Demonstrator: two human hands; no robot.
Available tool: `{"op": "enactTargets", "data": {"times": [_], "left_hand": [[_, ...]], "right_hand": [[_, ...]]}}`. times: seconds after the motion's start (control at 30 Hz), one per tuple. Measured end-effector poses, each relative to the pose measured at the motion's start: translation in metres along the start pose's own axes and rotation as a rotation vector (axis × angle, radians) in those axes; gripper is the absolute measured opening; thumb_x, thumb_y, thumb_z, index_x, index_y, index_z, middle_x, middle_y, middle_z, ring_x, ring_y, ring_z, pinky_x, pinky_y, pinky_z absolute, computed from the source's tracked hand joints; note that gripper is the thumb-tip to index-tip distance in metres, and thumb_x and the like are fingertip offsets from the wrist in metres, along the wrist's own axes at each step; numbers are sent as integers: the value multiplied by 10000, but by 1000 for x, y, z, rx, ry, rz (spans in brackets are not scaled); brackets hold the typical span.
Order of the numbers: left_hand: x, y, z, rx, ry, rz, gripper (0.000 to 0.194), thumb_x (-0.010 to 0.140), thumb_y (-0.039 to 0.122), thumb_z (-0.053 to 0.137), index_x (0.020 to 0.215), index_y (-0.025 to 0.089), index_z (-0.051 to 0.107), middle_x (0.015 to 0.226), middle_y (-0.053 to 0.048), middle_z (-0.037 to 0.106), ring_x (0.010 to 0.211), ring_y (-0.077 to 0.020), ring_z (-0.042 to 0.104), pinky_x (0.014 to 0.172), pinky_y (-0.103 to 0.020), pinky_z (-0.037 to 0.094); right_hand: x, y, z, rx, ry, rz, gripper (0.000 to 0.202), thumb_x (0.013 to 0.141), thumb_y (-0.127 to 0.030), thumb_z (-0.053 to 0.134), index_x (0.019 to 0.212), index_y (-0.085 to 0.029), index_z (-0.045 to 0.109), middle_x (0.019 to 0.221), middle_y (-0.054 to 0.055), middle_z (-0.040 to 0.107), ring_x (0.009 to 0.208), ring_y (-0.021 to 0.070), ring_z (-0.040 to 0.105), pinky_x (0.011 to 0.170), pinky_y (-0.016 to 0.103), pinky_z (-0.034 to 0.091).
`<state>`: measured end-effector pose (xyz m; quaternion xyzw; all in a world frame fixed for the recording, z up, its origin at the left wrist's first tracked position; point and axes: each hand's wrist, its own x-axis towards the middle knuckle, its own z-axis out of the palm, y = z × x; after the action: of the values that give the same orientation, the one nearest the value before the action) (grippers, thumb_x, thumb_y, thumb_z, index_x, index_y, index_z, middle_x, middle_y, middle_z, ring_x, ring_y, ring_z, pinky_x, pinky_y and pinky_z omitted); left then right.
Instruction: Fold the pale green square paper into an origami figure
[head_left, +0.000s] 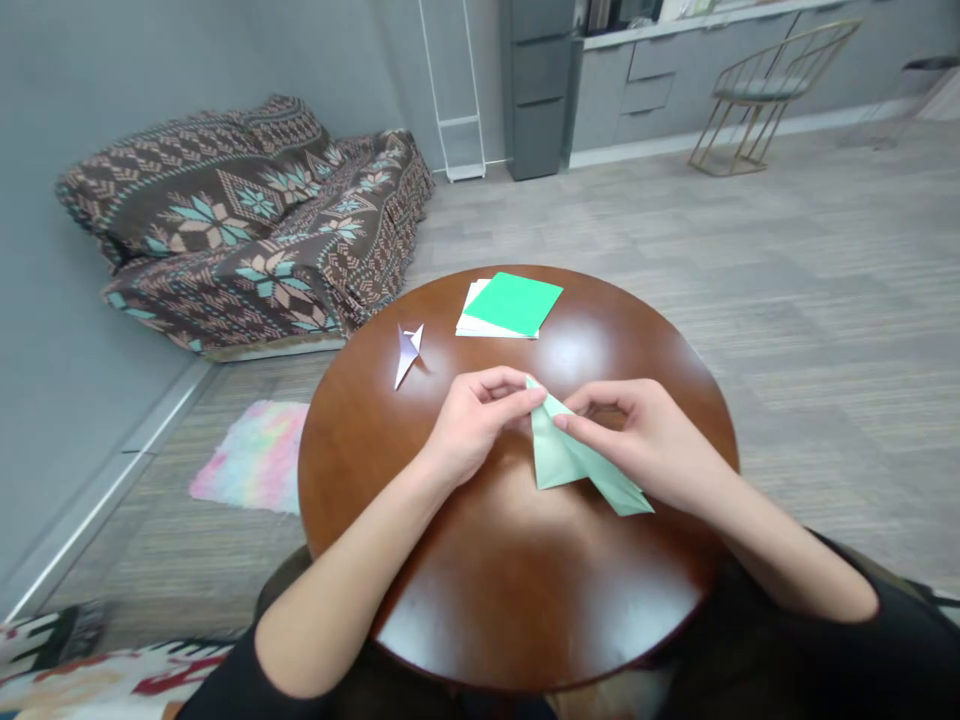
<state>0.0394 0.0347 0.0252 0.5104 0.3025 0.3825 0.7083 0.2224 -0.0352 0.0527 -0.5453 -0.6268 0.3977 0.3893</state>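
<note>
A folded sheet of pale green paper [559, 455] is held up over the round brown table [517, 580]. My left hand [480, 415] pinches its upper left corner between thumb and fingers. My right hand [637, 435] grips the same paper along its upper right edge, thumb on the near side and fingers behind. Two points of the paper hang down below the hands, one at the left and one toward the lower right.
Bright green paper [517, 302] lies on white sheets [471, 325] at the table's far side. A small purple and white folded paper piece [407, 352] stands at the far left of the table. Beyond are a covered sofa [285, 230] and a metal chair [765, 90].
</note>
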Motion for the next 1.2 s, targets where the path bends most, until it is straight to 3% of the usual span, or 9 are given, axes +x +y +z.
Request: {"op": "enactTargets", "data": {"times": [0.37, 0.6, 0.83, 1.2], "left_hand": [[0, 1, 0, -1, -5, 4, 168, 740, 274, 836, 778, 134, 750, 776, -37, 730, 695, -115, 650, 707, -239, 526], [1, 0, 1, -18, 81, -4, 202, 684, 270, 873, 743, 143, 727, 729, -10, 714, 652, -101, 638, 675, -230, 519], [0, 0, 1, 6, 45, -1, 189, 714, 285, 855, 769, 140, 746, 760, -31, 727, 678, -110, 646, 693, -236, 521], [-1, 1, 1, -47, 15, -25, 161, 732, 272, 840, 777, 142, 757, 831, -53, 757, 747, -134, 681, 753, -266, 550]], "right_hand": [[0, 0, -1, -36, 15, 11, 214, 868, -298, 659, 707, -162, 701, 668, 11, 695, 634, 154, 611, 579, 249, 446], [0, 2, 1, -54, 17, 15, 212, 862, -289, 653, 695, -166, 695, 656, 10, 689, 623, 157, 601, 570, 254, 440], [0, 0, 2, 39, 2, 25, 140, 860, -267, 659, 796, -169, 736, 778, 23, 749, 729, 181, 671, 663, 263, 499], [0, 0, 2, 28, 1, 29, 168, 864, -277, 663, 754, -166, 725, 728, 14, 726, 693, 167, 653, 631, 253, 483]]}}
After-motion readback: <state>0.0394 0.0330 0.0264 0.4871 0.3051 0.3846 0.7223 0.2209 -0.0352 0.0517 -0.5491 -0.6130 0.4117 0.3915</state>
